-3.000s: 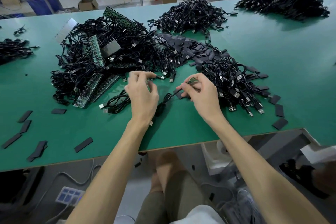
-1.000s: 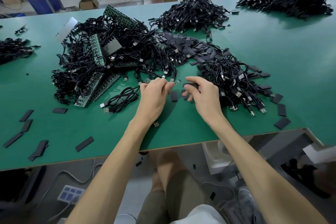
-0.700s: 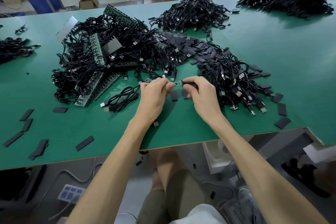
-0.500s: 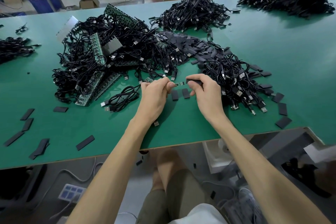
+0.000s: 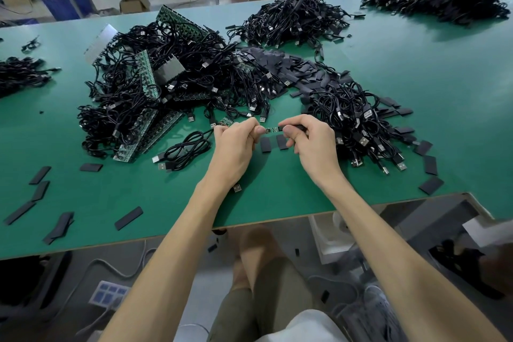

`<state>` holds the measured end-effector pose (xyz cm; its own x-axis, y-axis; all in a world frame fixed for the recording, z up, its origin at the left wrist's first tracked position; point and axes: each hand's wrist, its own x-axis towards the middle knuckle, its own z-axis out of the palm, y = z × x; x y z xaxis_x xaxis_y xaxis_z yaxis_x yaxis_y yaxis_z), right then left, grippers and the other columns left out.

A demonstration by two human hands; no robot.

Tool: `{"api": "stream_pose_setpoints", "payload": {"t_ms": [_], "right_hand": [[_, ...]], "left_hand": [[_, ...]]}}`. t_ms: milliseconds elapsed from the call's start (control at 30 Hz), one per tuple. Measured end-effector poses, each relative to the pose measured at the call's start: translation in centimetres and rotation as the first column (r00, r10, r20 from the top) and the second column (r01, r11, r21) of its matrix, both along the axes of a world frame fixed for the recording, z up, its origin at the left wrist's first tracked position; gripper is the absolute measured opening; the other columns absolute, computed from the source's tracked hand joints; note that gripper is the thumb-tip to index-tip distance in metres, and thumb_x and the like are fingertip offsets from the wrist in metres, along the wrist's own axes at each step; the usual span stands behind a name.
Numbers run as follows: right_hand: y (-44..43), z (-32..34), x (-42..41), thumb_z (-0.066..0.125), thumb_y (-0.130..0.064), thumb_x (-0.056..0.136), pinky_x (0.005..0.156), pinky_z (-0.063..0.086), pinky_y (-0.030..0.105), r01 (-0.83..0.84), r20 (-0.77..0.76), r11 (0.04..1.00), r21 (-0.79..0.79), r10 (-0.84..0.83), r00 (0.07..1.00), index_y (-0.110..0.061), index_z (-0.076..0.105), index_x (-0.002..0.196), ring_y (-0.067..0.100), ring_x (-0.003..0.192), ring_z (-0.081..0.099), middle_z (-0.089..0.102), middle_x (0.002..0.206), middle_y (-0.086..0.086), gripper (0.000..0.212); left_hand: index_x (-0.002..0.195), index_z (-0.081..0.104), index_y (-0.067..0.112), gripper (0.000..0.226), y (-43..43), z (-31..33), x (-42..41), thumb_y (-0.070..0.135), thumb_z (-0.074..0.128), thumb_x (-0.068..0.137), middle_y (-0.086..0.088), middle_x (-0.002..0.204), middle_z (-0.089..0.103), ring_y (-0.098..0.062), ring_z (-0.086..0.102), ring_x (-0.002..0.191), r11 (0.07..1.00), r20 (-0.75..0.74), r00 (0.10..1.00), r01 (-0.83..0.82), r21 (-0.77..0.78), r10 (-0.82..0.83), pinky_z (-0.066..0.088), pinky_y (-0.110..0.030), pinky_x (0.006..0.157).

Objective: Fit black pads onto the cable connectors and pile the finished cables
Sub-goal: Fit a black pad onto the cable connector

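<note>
Left hand [image 5: 236, 147] is pinching one end of the tiny green circuit-board connector [image 5: 273, 129], fingers curled tight. Right hand [image 5: 313, 144] is pinching a flat matte black pad [image 5: 298, 127] at the other end, hovering over the smooth green table [image 5: 277, 197], beside the tangled cable heap [image 5: 358, 119].

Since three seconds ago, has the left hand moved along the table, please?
Yes. The left hand has shifted right, away from the coiled cable towards the two loose pads.
</note>
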<state>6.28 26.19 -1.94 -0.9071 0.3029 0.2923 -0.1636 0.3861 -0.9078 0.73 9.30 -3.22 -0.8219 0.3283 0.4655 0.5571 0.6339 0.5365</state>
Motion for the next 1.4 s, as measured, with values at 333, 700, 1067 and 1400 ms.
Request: {"api": "stream_pose_setpoints", "payload": {"t_ms": [333,700,1067,1400], "right_hand": [[0.1,0.1,0.1,0.065,0.0,0.094,0.062,0.044,0.012,-0.039,-0.012,0.999,0.005,0.039,0.999,-0.012,0.076,0.102,0.001,0.059,0.059,0.072,0.085,-0.004,0.018],[0.1,-0.3,0.0,0.067,0.0,0.093,0.057,0.045,0.014,-0.096,-0.005,0.995,0.011,0.096,0.995,-0.012,0.077,0.105,0.001,0.059,0.06,0.07,0.078,-0.005,0.019],[0.2,-0.2,0.0,0.072,-0.01,0.094,0.066,0.044,0.013,-0.179,0.036,0.983,0.046,0.177,0.983,-0.021,0.076,0.105,0.0,0.074,0.063,0.07,0.086,-0.014,0.016],[-0.3,-0.2,-0.2,0.075,-0.018,0.092,0.092,0.051,0.036,-0.085,0.026,0.959,0.27,0.081,0.996,-0.012,0.078,0.111,0.022,0.096,0.065,0.068,0.101,0.004,0.021]], "left_hand": [[0.079,0.044,0.011,0.032,0.0,0.7,0.6,0.014,0.036,0.109,0.008,0.063,0.045,-0.015,0.042,0.061,1.0,0.049,0.999,-0.005,0.024,0.004,0.025,-0.035,0.091],[0.076,0.044,0.013,0.033,0.2,1.1,0.8,0.009,0.037,0.108,0.008,0.06,0.043,-0.016,0.04,0.058,0.998,0.065,0.997,0.036,0.048,-0.039,0.036,-0.051,0.097],[0.079,0.046,0.007,0.029,-0.1,1.2,0.9,0.006,0.035,0.106,0.007,0.063,0.046,-0.026,0.046,0.063,0.997,0.059,0.998,0.017,0.077,-0.022,0.033,-0.049,0.1],[0.074,0.043,0.01,0.038,0.1,1.0,0.7,0.019,0.038,0.111,-0.003,0.059,0.044,-0.026,0.04,0.058,0.999,0.05,0.998,0.023,0.043,-0.025,0.032,-0.046,0.099]]}}
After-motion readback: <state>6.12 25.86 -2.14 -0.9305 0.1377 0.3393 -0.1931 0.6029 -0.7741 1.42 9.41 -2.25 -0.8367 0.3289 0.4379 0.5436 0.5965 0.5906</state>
